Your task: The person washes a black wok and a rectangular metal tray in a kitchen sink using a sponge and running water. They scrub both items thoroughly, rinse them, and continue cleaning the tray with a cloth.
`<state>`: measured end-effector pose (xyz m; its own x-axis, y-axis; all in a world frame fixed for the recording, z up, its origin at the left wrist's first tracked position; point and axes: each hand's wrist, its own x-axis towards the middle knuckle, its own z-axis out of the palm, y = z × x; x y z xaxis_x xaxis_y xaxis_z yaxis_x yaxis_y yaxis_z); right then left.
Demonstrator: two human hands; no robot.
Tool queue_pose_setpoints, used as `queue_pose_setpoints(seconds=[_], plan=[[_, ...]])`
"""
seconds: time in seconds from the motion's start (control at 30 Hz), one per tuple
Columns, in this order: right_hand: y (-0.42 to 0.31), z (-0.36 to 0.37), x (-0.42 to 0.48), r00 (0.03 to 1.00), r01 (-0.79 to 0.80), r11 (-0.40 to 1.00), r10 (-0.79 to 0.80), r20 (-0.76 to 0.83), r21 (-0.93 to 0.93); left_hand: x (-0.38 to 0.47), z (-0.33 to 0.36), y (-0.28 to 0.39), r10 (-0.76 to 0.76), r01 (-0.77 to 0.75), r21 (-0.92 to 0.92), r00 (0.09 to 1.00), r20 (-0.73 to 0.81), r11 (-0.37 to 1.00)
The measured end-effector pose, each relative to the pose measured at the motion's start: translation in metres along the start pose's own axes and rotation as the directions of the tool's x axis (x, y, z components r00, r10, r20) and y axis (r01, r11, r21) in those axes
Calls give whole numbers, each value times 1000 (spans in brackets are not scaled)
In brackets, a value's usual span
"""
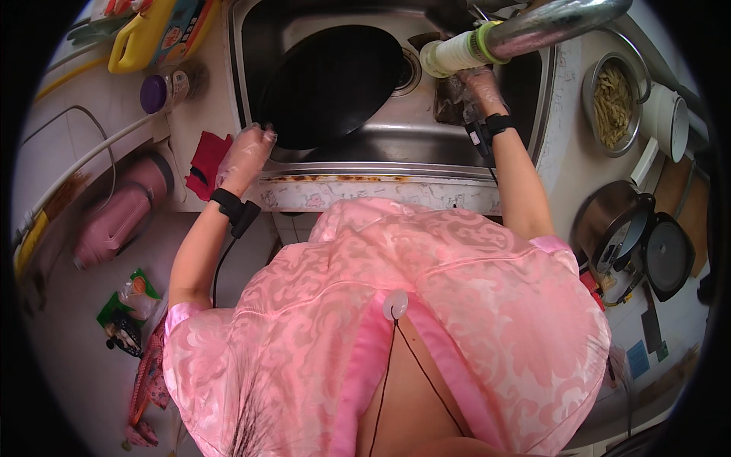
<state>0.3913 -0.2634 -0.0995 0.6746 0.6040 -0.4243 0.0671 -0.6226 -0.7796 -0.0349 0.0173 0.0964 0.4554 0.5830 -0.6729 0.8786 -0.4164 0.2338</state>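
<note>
A large black pan [334, 85] lies tilted in the left part of the stainless steel sink [411, 145]. My left hand [251, 151], in a clear plastic glove, is at the sink's front left corner. Its fingertips are bent beside the pan's rim, and whether they grip it cannot be seen. My right hand [482, 85], gloved too, reaches down into the right side of the sink. Beside its fingers is a dark brown, flat-sided object [449, 103], too dim to name. The faucet [514, 40] with its pale ribbed nozzle hides part of that hand.
A red cloth [207, 163] lies by my left wrist. Left on the counter are a purple-lidded jar [163, 91] and a yellow jug [157, 37]. To the right stand a metal bowl of food strips [612, 108], a white pot [665, 123] and a dark cooker [608, 223].
</note>
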Motion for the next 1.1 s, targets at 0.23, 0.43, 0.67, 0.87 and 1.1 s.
queue_pose_setpoints(seconds=[0.23, 0.43, 0.67, 0.87, 1.1], plan=[[-22, 77, 1, 991, 104, 987, -113, 71, 126, 13, 39, 13, -305, 405, -789, 908, 288, 462], [-80, 96, 42, 979, 201, 948, -202, -19, 246, 7, 54, 25, -331, 504, -810, 851, 408, 299], [-46, 77, 58, 982, 62, 921, -125, -141, -385, 6, 59, 36, -358, 593, -781, 785, 506, 197], [-45, 76, 56, 964, 196, 926, -243, -112, -321, 0, 57, 27, -83, 524, -786, 845, 528, 329], [-28, 51, 13, 931, 316, 900, -354, -83, -301, -28, 65, 26, -70, 82, -77, 987, 144, 994]])
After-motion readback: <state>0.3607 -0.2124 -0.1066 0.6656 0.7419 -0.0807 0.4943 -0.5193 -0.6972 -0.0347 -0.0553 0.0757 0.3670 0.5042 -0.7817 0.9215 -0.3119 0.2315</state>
